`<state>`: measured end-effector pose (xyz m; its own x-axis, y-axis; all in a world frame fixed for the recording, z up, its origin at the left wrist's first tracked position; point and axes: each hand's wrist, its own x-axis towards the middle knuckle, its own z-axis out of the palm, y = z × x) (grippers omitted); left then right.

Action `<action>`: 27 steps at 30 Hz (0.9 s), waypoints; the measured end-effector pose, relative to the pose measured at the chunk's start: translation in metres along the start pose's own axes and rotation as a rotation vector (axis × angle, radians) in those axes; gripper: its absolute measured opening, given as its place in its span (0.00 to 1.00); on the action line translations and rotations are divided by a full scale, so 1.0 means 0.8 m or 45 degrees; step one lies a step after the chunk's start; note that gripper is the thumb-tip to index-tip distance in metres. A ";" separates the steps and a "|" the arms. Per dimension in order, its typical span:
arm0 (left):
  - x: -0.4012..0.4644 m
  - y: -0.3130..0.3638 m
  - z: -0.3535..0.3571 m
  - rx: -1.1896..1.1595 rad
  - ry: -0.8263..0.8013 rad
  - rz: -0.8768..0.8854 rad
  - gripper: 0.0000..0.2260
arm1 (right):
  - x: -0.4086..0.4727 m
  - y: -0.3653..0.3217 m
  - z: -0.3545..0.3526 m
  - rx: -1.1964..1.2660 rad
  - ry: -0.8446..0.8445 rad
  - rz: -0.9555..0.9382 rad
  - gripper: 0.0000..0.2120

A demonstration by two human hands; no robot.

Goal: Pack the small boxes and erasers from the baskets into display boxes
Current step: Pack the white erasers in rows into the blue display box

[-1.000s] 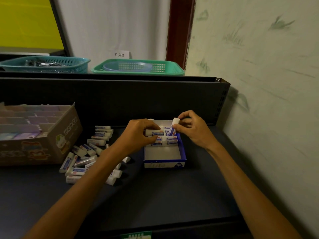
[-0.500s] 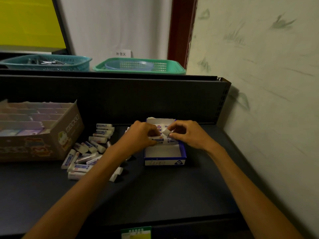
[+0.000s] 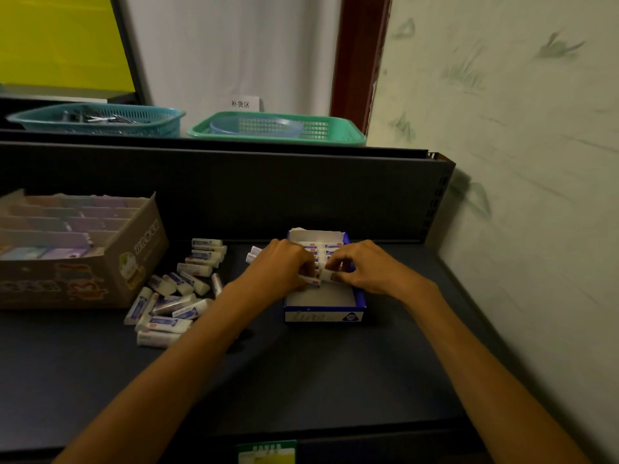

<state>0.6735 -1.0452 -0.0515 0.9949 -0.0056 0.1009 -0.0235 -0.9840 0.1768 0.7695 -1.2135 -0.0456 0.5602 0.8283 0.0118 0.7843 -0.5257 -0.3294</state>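
Item: blue display box point(image 3: 324, 315), white inside, on the dark shelf point(image 3: 335, 380), just right of centre. Far half filled with erasers in two side-by-side stacks, labels up; near half bare. Filling back to front looks deliberate, since each new row leans on the last.

Item: eraser point(image 3: 326, 275), white with a blue sleeve, lying crosswise at the front edge of the packed rows. Right hand point(image 3: 365, 271) enters from 5 o'clock and pinches it between thumb and curled fingers, apparently seating it square against the row.

Item: second eraser point(image 3: 310, 280), at 9 o'clock of the first and touching it. Left hand point(image 3: 281, 267) enters from 7 o'clock, fingers curled down onto it over the box's left wall, seemingly holding the row tight while the neighbour goes in. How firm the hold is cannot be told.

Item: loose erasers point(image 3: 177, 296), a scattered pile at 9 o'clock of the box, near the left forearm, placed for a short reach. Many remain, so packing is judged well short of done.

Item: brown cardboard display box point(image 3: 140, 259), at 9 o'clock beyond the pile, holding rows of pale small boxes.

Item: teal basket point(image 3: 100, 120) at 11 o'clock and green basket point(image 3: 274, 128) at 12 o'clock, on the ledge above the shelf's back panel; a paper sign point(image 3: 242, 104) stands behind the green one.
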 end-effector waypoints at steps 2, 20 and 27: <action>-0.001 -0.001 0.001 0.012 -0.005 0.006 0.13 | -0.001 -0.001 -0.002 -0.055 0.003 -0.008 0.13; 0.003 -0.006 0.005 0.087 -0.059 -0.011 0.14 | 0.005 -0.012 -0.005 -0.259 -0.066 -0.036 0.14; 0.003 -0.006 0.003 0.055 -0.051 0.012 0.14 | 0.003 -0.005 -0.002 -0.150 -0.060 -0.005 0.12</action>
<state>0.6761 -1.0408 -0.0541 0.9978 -0.0211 0.0626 -0.0293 -0.9906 0.1333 0.7678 -1.2099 -0.0429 0.5460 0.8371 -0.0327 0.8139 -0.5393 -0.2161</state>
